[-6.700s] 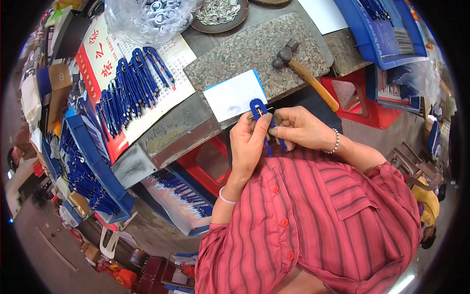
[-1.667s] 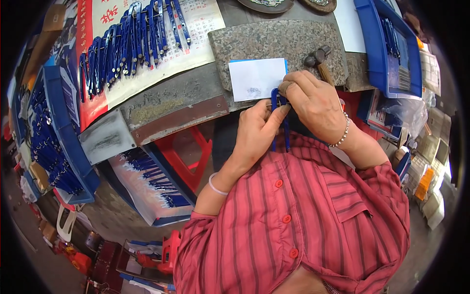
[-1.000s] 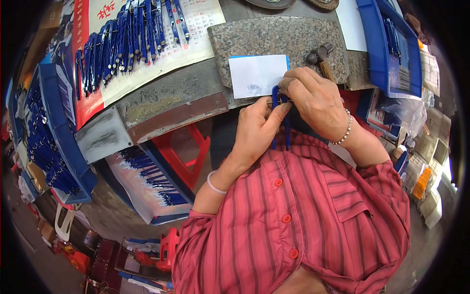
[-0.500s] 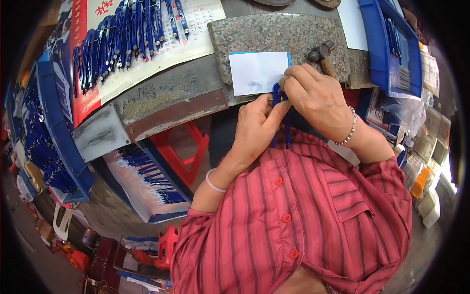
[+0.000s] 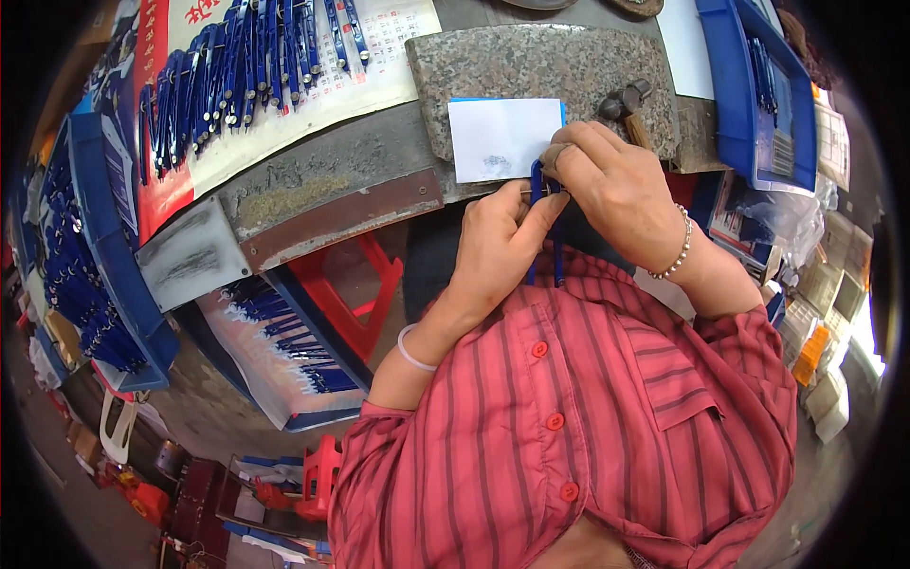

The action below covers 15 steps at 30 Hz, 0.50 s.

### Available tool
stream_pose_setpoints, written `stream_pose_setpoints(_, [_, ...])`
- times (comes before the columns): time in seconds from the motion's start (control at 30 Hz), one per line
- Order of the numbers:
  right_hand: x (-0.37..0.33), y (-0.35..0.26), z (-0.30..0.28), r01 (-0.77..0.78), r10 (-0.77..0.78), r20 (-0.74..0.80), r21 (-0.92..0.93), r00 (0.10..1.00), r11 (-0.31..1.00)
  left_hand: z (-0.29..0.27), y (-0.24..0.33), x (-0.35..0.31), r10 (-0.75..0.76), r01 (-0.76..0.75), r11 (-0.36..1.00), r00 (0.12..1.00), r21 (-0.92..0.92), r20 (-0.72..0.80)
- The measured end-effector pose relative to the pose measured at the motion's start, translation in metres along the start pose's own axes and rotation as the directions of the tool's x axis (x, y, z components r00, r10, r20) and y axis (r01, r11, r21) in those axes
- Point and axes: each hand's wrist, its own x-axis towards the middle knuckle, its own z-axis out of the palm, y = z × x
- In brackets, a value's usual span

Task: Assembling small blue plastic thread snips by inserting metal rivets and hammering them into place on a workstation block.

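Observation:
Just off the front edge of the stone slab, both my hands hold one slim blue two-legged metal piece [image 5: 536, 180], its legs hanging down in front of my shirt. My left hand [image 5: 500, 232] is closed, thumb and forefinger pinching it from the left. A thin metal rod seems to show by those fingertips; its kind is unclear. My right hand [image 5: 611, 194] is closed around the upper right side, with a dark covering on one fingertip. The fingers hide most of the joint. A white paper pad [image 5: 502, 137] with a grey smudge lies on the slab beyond my hands.
The speckled stone slab [image 5: 531, 66] carries a hammer [image 5: 626, 100] at right. Rows of blue metal pieces [image 5: 232, 71] lie on printed paper at left. Blue bins [image 5: 142, 275] stand left and a blue bin [image 5: 735, 90] right. A red stool [image 5: 355, 284] is below the bench.
The view has shifted very slightly. Both hands keep nearly the same hold on the blue piece, with only a small shift of the fingers.

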Motion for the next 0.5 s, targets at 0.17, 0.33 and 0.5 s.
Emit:
stream_pose_setpoints(0.17, [-0.0045, 0.0066, 0.0071, -0.008, 0.016, -0.087, 0.083, 0.996, 0.996, 0.0000, 0.0017, -0.0002, -0.003, 0.003, 1.000, 1.000, 0.014, -0.004])
stream_pose_setpoints(0.33, [-0.0042, 0.0058, 0.0071, -0.048, 0.066, -0.102, 0.168, 0.993, 0.985, -0.0003, 0.0039, -0.0009, -0.003, 0.003, 1.000, 1.000, 0.018, -0.007])
stream_pose_setpoints(0.5, [-0.0068, 0.0065, 0.0022, -0.085, 0.102, -0.072, 0.208, 0.992, 0.974, -0.0001, 0.0053, -0.0016, -0.042, 0.042, 0.999, 0.999, 0.004, 0.021])
